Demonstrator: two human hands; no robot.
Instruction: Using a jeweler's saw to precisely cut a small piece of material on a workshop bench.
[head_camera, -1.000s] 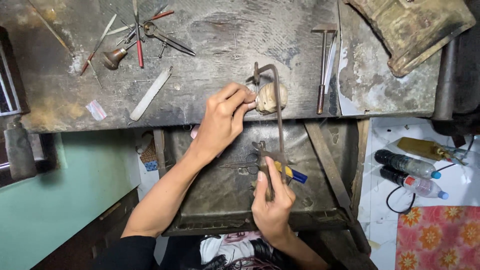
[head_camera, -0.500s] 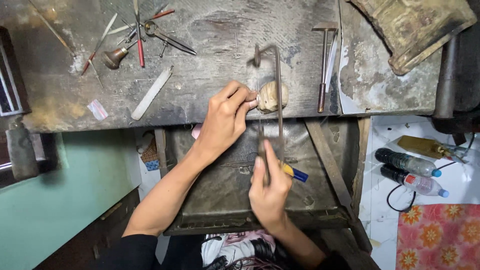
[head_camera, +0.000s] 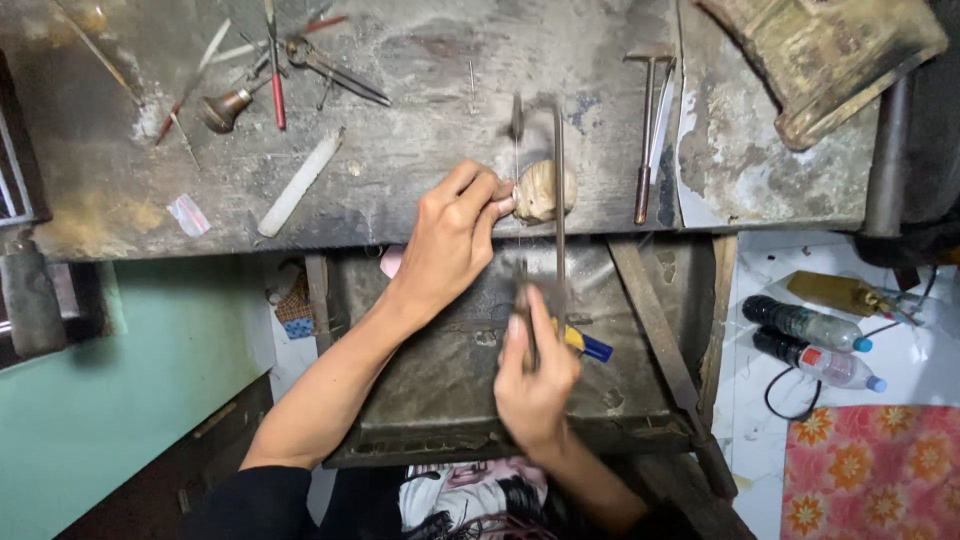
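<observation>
1. Left hand (head_camera: 452, 235) rests at the front edge of the worn grey tabletop (head_camera: 430, 110). Its fingers (head_camera: 492, 205) are pinched together on a small piece against the pale wooden bench peg (head_camera: 545, 190). The piece itself is too tiny to make out.
2. Right hand (head_camera: 535, 385) sits below the peg, over the dark catch tray (head_camera: 450, 380), fingers clamped shut round the handle of a jeweller's saw (head_camera: 556, 200). The frame stands upright just beside the peg.
3. If you ask me, doing this cut well means keeping the blade vertical, using long light strokes, and pressing the piece hard onto the peg so it can't chatter.
4. Small hammer (head_camera: 646, 120) lies right of the peg, a white file (head_camera: 300, 182) and shears (head_camera: 325, 62) well to its left.
</observation>
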